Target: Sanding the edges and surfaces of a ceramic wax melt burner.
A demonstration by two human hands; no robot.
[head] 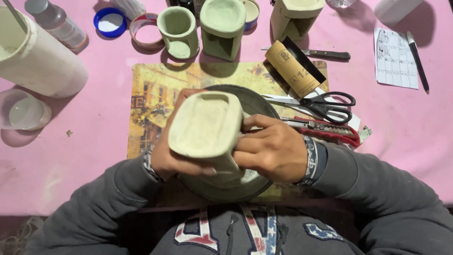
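pale green clay vessel (206,125): held above round dish (257,101) at table's near edge, long axis tilted up and away. left hand (172,158) wraps its left side, right hand (273,151) clasps its right; both closed on it.

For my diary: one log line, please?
left hand: holds clay piece | right hand: holds it too | under: round dish

Bare pink cloth (89,137) left; scissors (325,105), cutter (325,130) crowd right.
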